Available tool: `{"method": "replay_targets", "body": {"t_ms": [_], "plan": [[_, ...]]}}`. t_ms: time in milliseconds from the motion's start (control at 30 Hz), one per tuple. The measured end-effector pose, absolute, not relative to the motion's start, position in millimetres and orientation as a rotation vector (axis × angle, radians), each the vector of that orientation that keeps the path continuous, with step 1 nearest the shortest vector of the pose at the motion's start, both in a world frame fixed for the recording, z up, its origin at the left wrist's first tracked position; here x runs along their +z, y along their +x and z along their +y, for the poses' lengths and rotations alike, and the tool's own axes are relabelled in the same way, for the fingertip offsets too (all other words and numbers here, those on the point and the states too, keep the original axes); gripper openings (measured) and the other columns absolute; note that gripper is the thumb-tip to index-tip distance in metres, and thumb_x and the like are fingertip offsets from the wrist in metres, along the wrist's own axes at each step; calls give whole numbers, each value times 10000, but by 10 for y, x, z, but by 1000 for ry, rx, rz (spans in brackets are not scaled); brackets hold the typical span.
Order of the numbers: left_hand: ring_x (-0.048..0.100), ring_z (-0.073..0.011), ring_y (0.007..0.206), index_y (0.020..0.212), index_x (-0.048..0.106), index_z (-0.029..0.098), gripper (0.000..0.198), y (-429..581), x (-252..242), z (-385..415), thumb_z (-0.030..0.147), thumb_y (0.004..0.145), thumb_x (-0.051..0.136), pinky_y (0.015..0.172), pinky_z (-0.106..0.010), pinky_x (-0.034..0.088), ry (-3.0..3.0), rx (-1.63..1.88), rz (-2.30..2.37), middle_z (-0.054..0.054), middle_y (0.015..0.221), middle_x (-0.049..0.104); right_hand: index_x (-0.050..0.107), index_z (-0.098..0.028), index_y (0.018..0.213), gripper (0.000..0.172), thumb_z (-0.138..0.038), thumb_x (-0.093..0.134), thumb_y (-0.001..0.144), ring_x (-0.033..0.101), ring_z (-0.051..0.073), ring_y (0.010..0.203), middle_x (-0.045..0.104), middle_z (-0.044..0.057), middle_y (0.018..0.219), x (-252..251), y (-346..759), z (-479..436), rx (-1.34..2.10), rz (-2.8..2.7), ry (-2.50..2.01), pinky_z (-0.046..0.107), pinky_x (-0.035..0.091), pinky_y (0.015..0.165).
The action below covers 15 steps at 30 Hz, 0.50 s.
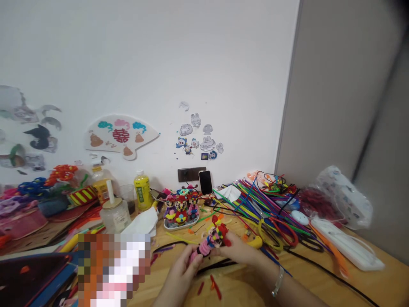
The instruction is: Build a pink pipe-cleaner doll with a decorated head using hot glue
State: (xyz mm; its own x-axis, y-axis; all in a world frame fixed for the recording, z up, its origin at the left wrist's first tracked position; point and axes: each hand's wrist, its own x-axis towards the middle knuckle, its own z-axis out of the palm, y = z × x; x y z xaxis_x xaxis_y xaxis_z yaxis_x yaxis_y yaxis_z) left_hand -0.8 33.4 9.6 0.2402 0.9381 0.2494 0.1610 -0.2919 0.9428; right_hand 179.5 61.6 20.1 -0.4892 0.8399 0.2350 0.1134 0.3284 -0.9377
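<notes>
A small doll made of pipe cleaners (207, 244) is held between both hands above the wooden table. It has a pink body, a blue band and a head with red and yellow trim, and it tilts up to the right. My left hand (187, 262) is closed around its lower pink end. My right hand (238, 249), with a silver bracelet on the wrist, grips it near the head; some of those fingers are hidden behind it. Just beyond, several similar dolls (180, 205) stand on a white tray (182, 226). Short red pipe cleaner pieces (216, 288) lie below my hands.
Many coloured pipe cleaners (246, 204) are heaped at the right, near a white power strip (348, 245). A phone (205, 183) leans on the wall. A yellow-green bottle (142, 190), a glass jar (115, 216) and white tissue (140, 224) stand or lie at the left.
</notes>
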Motion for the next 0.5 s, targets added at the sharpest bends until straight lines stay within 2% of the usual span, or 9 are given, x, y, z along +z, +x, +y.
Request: {"method": "replay_targets", "body": {"t_ms": [100, 133, 267, 400, 500], "plan": [[552, -225, 789, 831, 637, 204, 176, 9, 69, 275, 324, 769, 524, 715, -283, 399, 1820, 1054, 1065, -47, 819, 654, 644, -159, 747, 204, -330, 611, 642, 515, 160, 648, 597, 4, 678, 333, 1963, 767, 1182, -2185, -854, 276, 418, 642], [555, -226, 780, 822, 639, 205, 167, 21, 60, 258, 317, 769, 526, 711, -282, 398, 1873, 1024, 1057, -50, 818, 654, 651, -155, 710, 182, -301, 641, 602, 513, 146, 616, 593, -11, 640, 387, 1996, 837, 1186, -2295, -865, 253, 413, 611], [560, -232, 706, 757, 643, 198, 163, 92, 48, 214, 333, 744, 553, 650, -280, 395, 2023, 921, 1055, -60, 733, 639, 652, -141, 610, 102, -244, 651, 616, 448, 84, 466, 545, -58, 500, 690, 1942, 1102, 1114, -2658, -965, 190, 342, 484], [547, -253, 653, 672, 640, 190, 163, 160, 28, 228, 344, 691, 591, 622, -306, 385, 1931, 984, 1164, -81, 677, 636, 639, -145, 559, 86, -198, 708, 564, 436, 76, 463, 531, -66, 458, 1031, 1647, 1126, 874, -2879, -1032, 185, 306, 487], [532, -265, 631, 605, 625, 198, 115, 182, -4, 279, 312, 620, 628, 626, -329, 375, 1716, 1166, 1199, -77, 629, 630, 641, -135, 564, 61, -172, 683, 590, 496, 132, 541, 587, 5, 526, 1125, 1383, 944, 557, -2896, -1095, 225, 315, 520]]}}
